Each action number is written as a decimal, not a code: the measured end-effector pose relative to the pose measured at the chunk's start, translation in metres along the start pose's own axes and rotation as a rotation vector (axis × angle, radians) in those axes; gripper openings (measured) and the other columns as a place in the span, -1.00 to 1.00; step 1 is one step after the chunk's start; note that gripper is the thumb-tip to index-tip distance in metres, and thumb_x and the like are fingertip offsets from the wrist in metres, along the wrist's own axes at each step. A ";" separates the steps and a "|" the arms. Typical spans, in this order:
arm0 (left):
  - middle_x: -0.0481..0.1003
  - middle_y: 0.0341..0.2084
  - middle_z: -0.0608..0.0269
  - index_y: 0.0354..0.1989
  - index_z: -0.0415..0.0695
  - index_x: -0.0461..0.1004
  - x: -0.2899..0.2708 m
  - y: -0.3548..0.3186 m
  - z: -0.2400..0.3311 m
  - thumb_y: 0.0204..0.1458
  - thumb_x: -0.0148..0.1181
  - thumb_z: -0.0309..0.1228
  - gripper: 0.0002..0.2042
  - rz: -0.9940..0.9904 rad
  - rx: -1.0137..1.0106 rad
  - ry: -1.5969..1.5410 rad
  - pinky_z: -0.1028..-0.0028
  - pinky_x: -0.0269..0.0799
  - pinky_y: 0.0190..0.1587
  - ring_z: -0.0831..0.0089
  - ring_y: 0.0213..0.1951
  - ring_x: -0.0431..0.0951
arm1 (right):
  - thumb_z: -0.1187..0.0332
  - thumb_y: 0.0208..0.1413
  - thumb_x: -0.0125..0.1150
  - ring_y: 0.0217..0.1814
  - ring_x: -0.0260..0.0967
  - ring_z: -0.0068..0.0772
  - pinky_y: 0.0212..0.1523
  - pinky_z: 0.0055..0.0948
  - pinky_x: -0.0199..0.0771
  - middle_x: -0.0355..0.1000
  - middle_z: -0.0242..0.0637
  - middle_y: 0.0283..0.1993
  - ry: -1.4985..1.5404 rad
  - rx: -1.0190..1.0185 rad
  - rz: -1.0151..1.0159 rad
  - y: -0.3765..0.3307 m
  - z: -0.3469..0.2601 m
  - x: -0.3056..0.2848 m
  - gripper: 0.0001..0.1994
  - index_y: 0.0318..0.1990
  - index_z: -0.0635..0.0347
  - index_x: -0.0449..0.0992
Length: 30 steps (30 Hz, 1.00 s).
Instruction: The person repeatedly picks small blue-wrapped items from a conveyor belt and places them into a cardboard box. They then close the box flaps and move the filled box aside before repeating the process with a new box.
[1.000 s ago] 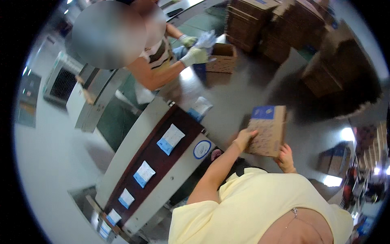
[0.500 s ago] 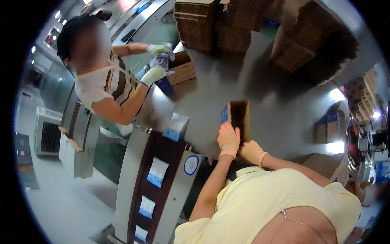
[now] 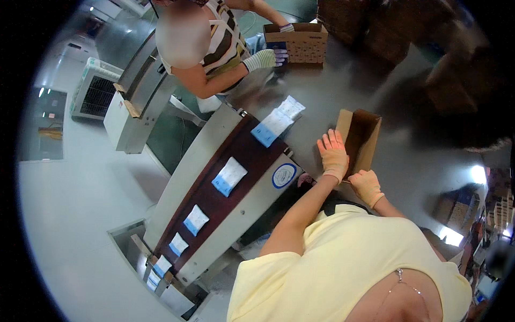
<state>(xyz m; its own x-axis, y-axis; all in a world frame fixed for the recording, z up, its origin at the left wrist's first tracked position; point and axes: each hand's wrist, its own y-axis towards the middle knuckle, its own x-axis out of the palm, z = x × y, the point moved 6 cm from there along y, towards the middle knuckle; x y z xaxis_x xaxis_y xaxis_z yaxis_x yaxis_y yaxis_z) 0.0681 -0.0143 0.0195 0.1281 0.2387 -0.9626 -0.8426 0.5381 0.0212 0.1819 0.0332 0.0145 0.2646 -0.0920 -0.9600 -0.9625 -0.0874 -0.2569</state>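
An open cardboard box (image 3: 367, 140) stands on the metal table in front of me, its inside dark and bare where it shows. My left hand (image 3: 333, 156), in a pale orange glove, lies against the box's left wall with its fingers stretched out. At the near end, my right hand (image 3: 368, 188) in a matching glove has its fingers curled over the box's edge. To the left, white-and-blue packets (image 3: 230, 176) lie spaced along a dark red conveyor belt (image 3: 206, 188). Two packets (image 3: 274, 126) overlap at the belt's far end, by the table.
Across the table a person in striped gloves (image 3: 266, 60) has both hands at another open box (image 3: 306, 45). Stacks of flat brown cardboard (image 3: 370, 24) stand at the back. The conveyor's pale side frame (image 3: 241, 214) runs close to my left arm.
My view has swung left, so everything sits further right. Packets have moved up the belt, and two now overlap at its end. The other person's hands have lowered to their box.
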 end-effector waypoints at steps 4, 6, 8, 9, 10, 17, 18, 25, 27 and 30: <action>0.16 0.22 -0.04 0.33 -0.25 -0.06 0.079 0.005 -0.037 -0.17 0.13 -0.51 -0.20 -0.181 0.026 -0.519 0.36 0.04 0.28 0.10 0.23 0.17 | 0.34 -0.18 0.24 -0.27 0.42 -0.45 -0.34 -0.35 0.36 0.46 -0.54 -0.44 -0.010 -0.062 0.034 0.002 -0.004 -0.007 -0.86 -0.37 -0.09 0.52; 0.08 0.28 -0.01 0.37 -0.18 -0.12 0.091 0.008 -0.044 -0.17 0.07 -0.55 -0.18 -0.614 -0.109 -1.039 0.38 0.02 0.28 0.10 0.27 0.12 | 0.35 -0.17 0.23 -0.27 0.42 -0.45 -0.34 -0.36 0.36 0.45 -0.53 -0.45 -0.017 -0.059 0.046 0.004 -0.001 -0.001 -0.87 -0.38 -0.09 0.52; 0.06 0.30 -0.05 0.38 -0.09 -0.12 0.082 0.010 -0.046 -0.14 0.04 -0.55 -0.19 -0.555 -0.111 -1.014 0.41 0.04 0.28 0.09 0.29 0.10 | 0.35 -0.16 0.21 -0.27 0.42 -0.44 -0.35 -0.36 0.37 0.46 -0.52 -0.45 -0.008 -0.057 0.047 0.008 -0.001 -0.001 -0.88 -0.38 -0.09 0.52; 0.08 0.29 -0.06 0.37 -0.09 -0.10 0.083 0.008 -0.051 -0.12 0.05 -0.53 -0.21 -0.463 -0.103 -0.922 0.40 0.04 0.28 0.10 0.29 0.10 | 0.35 -0.15 0.20 -0.27 0.42 -0.44 -0.36 -0.36 0.37 0.46 -0.51 -0.45 -0.004 -0.067 0.048 0.011 -0.005 -0.003 -0.88 -0.38 -0.08 0.52; 0.10 0.27 -0.07 0.37 -0.09 -0.08 0.083 0.005 -0.057 -0.10 0.05 -0.51 -0.23 -0.372 -0.097 -0.829 0.40 0.04 0.28 0.11 0.29 0.11 | 0.35 -0.15 0.19 -0.28 0.42 -0.42 -0.36 -0.36 0.37 0.46 -0.50 -0.46 -0.005 -0.058 0.049 0.012 -0.008 -0.005 -0.89 -0.38 -0.08 0.52; 0.43 -0.12 -0.01 -0.03 -0.17 0.38 0.009 -0.043 -0.099 0.02 0.07 -0.34 -0.67 -0.075 0.128 -0.532 0.21 0.29 0.01 0.05 -0.05 0.41 | 0.35 -0.15 0.16 -0.33 0.43 -0.35 -0.38 -0.29 0.40 0.47 -0.42 -0.47 0.038 0.095 0.162 -0.004 -0.002 0.005 -0.89 -0.39 -0.05 0.52; 0.46 -0.22 0.04 -0.15 -0.16 0.43 0.008 -0.058 -0.119 0.00 0.10 -0.33 -0.74 -0.050 0.153 -0.392 0.18 0.33 -0.08 0.07 -0.15 0.44 | 0.36 -0.15 0.17 -0.33 0.43 -0.34 -0.38 -0.29 0.40 0.47 -0.41 -0.47 0.039 0.097 0.192 -0.006 -0.004 0.004 -0.89 -0.39 -0.05 0.52; 0.42 -0.18 0.18 -0.24 -0.03 0.41 0.009 -0.126 -0.187 -0.10 0.23 -0.23 -0.73 -0.022 0.306 0.082 0.23 0.32 -0.17 0.21 -0.18 0.43 | 0.34 -0.12 0.23 -0.26 0.42 -0.35 -0.29 -0.28 0.39 0.45 -0.43 -0.42 0.032 0.266 0.128 -0.016 0.017 0.001 -0.87 -0.34 -0.05 0.51; 0.42 -0.20 0.22 -0.24 0.00 0.42 0.006 -0.122 -0.186 -0.10 0.22 -0.21 -0.74 -0.044 0.319 0.114 0.24 0.31 -0.18 0.24 -0.17 0.43 | 0.33 -0.13 0.27 -0.26 0.41 -0.35 -0.28 -0.28 0.40 0.46 -0.44 -0.41 0.063 0.259 0.115 -0.011 0.019 -0.003 -0.86 -0.34 -0.06 0.52; 0.43 -0.23 0.26 -0.25 0.02 0.42 0.002 -0.120 -0.185 -0.10 0.21 -0.21 -0.75 -0.046 0.314 0.134 0.25 0.30 -0.19 0.26 -0.16 0.43 | 0.31 -0.13 0.27 -0.26 0.41 -0.35 -0.29 -0.28 0.40 0.46 -0.43 -0.40 0.034 0.270 0.088 -0.006 0.021 0.001 -0.86 -0.34 -0.06 0.52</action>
<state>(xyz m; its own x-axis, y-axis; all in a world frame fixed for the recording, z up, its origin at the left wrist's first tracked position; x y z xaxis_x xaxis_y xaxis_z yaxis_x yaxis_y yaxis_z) 0.0727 -0.2279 -0.0353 0.0748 0.1109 -0.9910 -0.6329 0.7732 0.0388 0.1869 0.0540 0.0125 0.1768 -0.1208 -0.9768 -0.9619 0.1890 -0.1975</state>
